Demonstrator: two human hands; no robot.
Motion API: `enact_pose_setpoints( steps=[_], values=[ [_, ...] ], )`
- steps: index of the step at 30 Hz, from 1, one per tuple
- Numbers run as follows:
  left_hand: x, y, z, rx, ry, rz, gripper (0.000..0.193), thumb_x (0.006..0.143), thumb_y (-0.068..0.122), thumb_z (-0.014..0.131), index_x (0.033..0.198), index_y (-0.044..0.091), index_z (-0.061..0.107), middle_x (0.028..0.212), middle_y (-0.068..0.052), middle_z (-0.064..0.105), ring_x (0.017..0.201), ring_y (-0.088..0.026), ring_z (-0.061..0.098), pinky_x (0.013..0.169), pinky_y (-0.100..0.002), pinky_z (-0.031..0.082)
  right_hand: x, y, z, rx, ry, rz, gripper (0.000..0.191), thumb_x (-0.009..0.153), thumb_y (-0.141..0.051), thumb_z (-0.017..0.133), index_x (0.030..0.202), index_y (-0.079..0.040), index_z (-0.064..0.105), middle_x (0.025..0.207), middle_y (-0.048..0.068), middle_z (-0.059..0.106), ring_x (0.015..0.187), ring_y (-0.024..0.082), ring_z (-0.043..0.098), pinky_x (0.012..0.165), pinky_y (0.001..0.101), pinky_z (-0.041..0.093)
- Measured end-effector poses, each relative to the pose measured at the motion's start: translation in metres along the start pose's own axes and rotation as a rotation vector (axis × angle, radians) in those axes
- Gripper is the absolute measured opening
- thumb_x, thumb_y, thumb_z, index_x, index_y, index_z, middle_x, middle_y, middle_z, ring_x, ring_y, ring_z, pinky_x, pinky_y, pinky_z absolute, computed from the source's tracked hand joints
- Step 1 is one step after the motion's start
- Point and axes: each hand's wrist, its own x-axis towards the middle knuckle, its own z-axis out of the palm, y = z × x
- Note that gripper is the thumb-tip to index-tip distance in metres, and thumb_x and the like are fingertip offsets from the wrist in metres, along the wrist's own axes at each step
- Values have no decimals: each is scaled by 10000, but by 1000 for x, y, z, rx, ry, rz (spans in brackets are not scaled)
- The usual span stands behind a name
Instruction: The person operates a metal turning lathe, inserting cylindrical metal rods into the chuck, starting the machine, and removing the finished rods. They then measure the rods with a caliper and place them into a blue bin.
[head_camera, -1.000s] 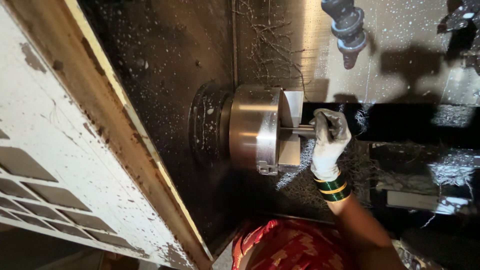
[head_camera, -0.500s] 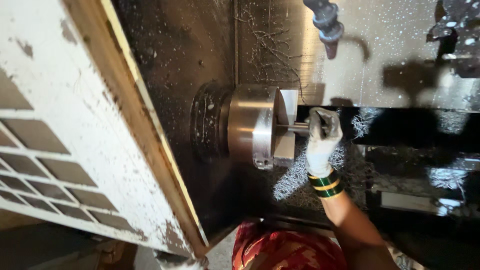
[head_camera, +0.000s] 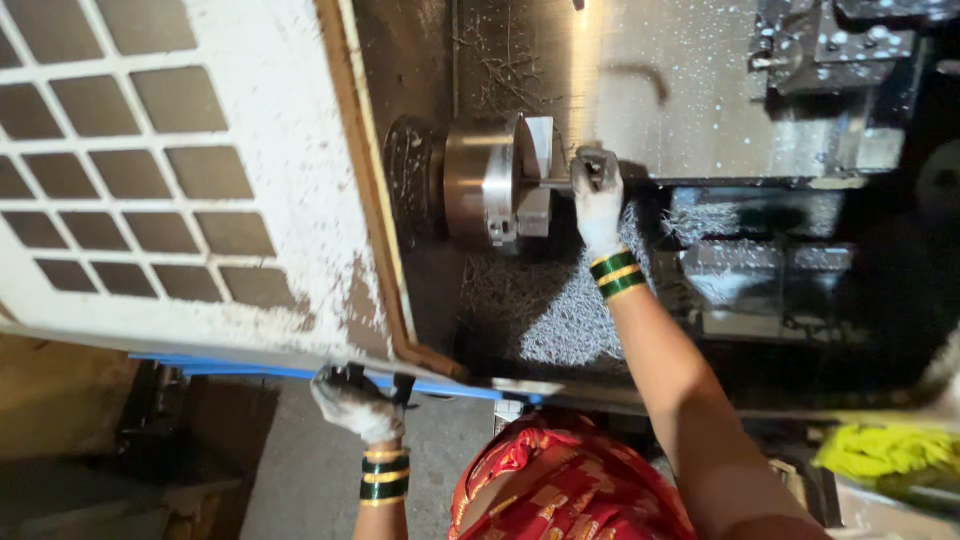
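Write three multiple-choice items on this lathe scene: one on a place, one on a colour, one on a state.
1. Where is the right hand?
A. on the workpiece in the chuck
B. on the yellow cloth
C. on the floor

2. What colour are the bangles?
A. blue and white
B. green and gold
C. plain silver

3. What is the left hand doing?
A. hanging free
B. holding a cup
C. gripping the lower edge of the door

Answers: A, its fingers close on the part at the chuck; B, green-gold bands ring the wrist; C, the glove curls under the door.

chuck (head_camera: 495, 180) left of right hand (head_camera: 598, 205) | left hand (head_camera: 355, 403) on door edge (head_camera: 300, 368)
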Motion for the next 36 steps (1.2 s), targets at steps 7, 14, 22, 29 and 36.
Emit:
enact_pose_setpoints(
  steps=[7, 14, 22, 29, 36],
  values=[
    [12, 44, -13, 316, -373, 752, 807, 683, 224, 810, 1356, 14, 419, 1098, -248, 534, 995, -391, 550, 850, -484, 534, -73, -61, -18, 422, -64, 532, 422, 993, -285, 649, 1362, -138, 508, 1085, 22, 645, 915, 150, 633, 742, 312, 538],
    [-3, 67, -16, -304, -265, -556, 499, 1001, 372, 618, 1401, 99, 495, 1255, -120, 623, 1110, -268, 580, 876, -401, 521, -245, -113, -61, 405, -169, 792, 378, 955, -230, 694, 1285, -52, 644, 1073, 73, 739, 880, 172, 723, 750, 300, 615],
    [-33, 56, -34, -153, -417, -294, 336, 1145, 252, 579, 1371, 8, 531, 1248, -241, 572, 1118, -395, 562, 1102, -449, 488, -291, -180, -164, 188, 14, 695, 259, 1005, -193, 713, 1216, -45, 684, 967, 101, 670, 812, 188, 652, 650, 332, 461],
    [-65, 105, -34, 324, -660, 516, 836, 752, 47, 646, 1542, 51, 371, 1426, -278, 427, 1256, -493, 467, 1059, -534, 428, -257, -284, -236, 546, 213, 313, 246, 1042, -193, 664, 1211, -14, 648, 1111, 102, 718, 920, 166, 707, 799, 296, 597],
    [-115, 161, -12, 87, -637, 200, 494, 1033, 92, 526, 1522, 107, 465, 1404, -226, 475, 1211, -430, 559, 987, -505, 492, -229, -414, -278, 169, 292, -15, 268, 1113, -174, 633, 1308, 10, 630, 1272, 135, 702, 1086, 200, 723, 974, 346, 612]
  ],
)
